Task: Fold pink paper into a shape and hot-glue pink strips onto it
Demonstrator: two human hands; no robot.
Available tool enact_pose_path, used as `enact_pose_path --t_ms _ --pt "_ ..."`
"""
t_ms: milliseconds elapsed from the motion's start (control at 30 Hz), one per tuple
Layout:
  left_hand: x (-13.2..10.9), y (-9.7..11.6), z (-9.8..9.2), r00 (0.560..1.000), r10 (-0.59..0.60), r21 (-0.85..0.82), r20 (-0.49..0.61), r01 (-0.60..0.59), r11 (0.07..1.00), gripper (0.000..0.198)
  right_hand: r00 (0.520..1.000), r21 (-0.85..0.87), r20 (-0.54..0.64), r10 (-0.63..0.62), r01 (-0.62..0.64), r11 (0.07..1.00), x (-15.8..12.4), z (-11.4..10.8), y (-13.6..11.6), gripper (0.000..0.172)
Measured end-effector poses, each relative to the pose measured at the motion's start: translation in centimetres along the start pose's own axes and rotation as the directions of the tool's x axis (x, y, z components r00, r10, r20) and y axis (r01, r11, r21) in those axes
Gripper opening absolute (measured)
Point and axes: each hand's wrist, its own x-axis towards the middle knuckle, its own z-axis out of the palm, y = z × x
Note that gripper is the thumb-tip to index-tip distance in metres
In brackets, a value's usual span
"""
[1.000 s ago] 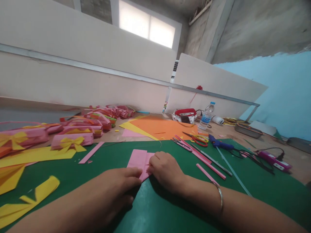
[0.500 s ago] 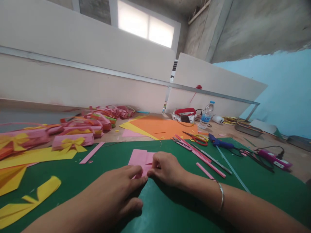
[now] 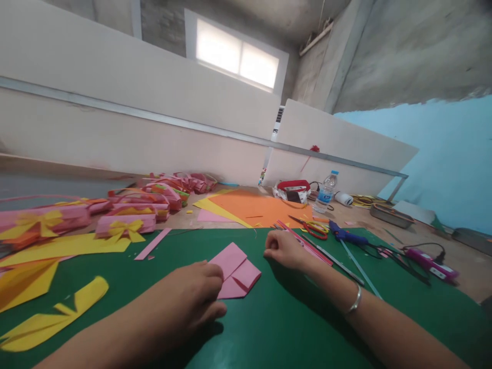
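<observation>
A folded pink paper (image 3: 236,274) lies on the green cutting mat (image 3: 288,323). My left hand (image 3: 192,296) rests at its left edge, fingers curled and pinching the paper against the mat. My right hand (image 3: 283,248) is off the paper, up and to the right of it, loosely closed with nothing visible in it. It sits on the mat right beside long pink strips (image 3: 309,248). A silver bangle (image 3: 355,302) is on my right wrist.
Red-handled scissors (image 3: 313,226), a blue glue gun (image 3: 346,237) and a purple tool (image 3: 430,257) lie to the right. Orange and yellow sheets (image 3: 261,206) and a water bottle (image 3: 325,190) sit behind. Pink pieces with yellow bows (image 3: 125,224) and yellow cut-outs (image 3: 49,320) fill the left.
My right hand let go of the pink paper and moved up and right to the pink strips. The paper now lies turned at an angle under my left fingers.
</observation>
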Motion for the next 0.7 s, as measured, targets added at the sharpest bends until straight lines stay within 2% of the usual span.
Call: enact_pose_path --t_ms 67,100,133,200,333,433,567,700 --pt "0.3 -0.4 -0.2 0.999 -0.010 0.063 0.037 0.008 0.998 0.013 0.985 0.004 0.020 -0.174 0.174 0.985 -0.4 -0.4 -0.3 0.029" --pt "0.5 -0.5 -0.3 0.999 -0.020 0.077 0.046 0.017 0.997 0.012 0.958 -0.002 0.043 -0.285 0.285 0.958 -0.7 -0.4 -0.5 0.038" --pt "0.6 -0.7 -0.5 0.999 -0.028 0.077 0.042 0.025 0.997 0.013 0.919 -0.015 0.066 -0.389 0.391 0.920 -0.9 -0.4 -0.8 0.043" --pt "0.7 -1.1 -0.9 0.999 -0.024 0.060 0.034 0.022 0.998 0.022 0.845 -0.051 0.105 -0.525 0.532 0.845 -1.2 -0.1 -1.1 0.041" --pt "0.6 -1.9 -1.0 1.000 0.000 0.067 0.024 -0.002 0.998 0.035 0.797 -0.085 0.100 -0.596 0.604 0.793 -1.4 0.8 -1.3 0.026" --pt "0.6 -2.3 -0.4 1.000 -0.018 0.078 -0.024 0.020 0.997 0.029 0.759 -0.092 0.048 -0.650 0.651 0.753 -1.4 1.2 -1.6 0.024" --pt "0.6 -2.1 0.3 1.000 -0.005 0.126 -0.021 0.008 0.992 0.023 0.667 -0.097 0.044 -0.743 0.743 0.662 -1.6 1.1 -2.1 0.024" --pt "0.4 -2.1 0.1 1.000 -0.010 0.170 0.017 0.007 0.985 0.024 0.565 -0.349 0.098 -0.819 0.790 0.503 -1.6 0.9 -2.1 0.016"
